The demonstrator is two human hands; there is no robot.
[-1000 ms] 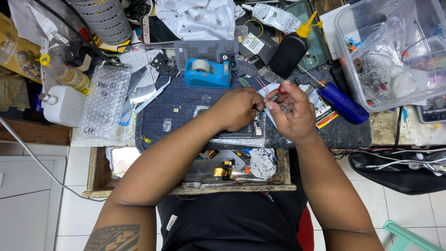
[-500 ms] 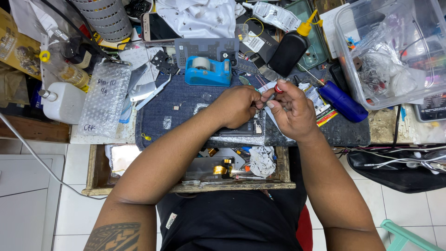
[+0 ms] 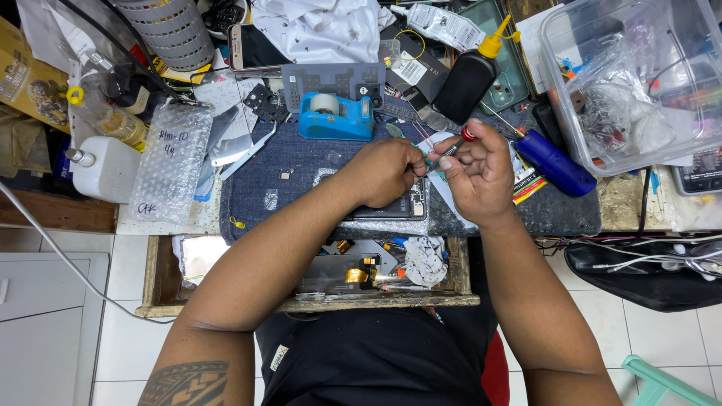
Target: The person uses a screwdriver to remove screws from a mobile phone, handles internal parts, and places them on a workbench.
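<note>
The right hand (image 3: 481,173) grips a thin screwdriver (image 3: 455,146) with a red cap: the fingers are curled closed round its shaft, the cap sticking out at the hand's 12 o'clock beside the thumb, and the tip slanting down toward 8 o'clock, where it meets the left hand (image 3: 387,171). That hand lies knuckles-up, its fingers drawn narrow together and pinched at the tool's point; what sits between the fingertips is too small to tell. Directly under the left hand, at its 6 o'clock, an opened phone (image 3: 391,207) rests on a dark blue mat (image 3: 301,177), partly covered by the wrist. A blue tape dispenser (image 3: 335,116) stands at 11 o'clock from the left hand, well apart. A black bottle with a yellow nozzle (image 3: 470,79) lies at 12 o'clock from the right hand, and a blue cylindrical tool (image 3: 555,164) just beside it at 3 o'clock.
</note>
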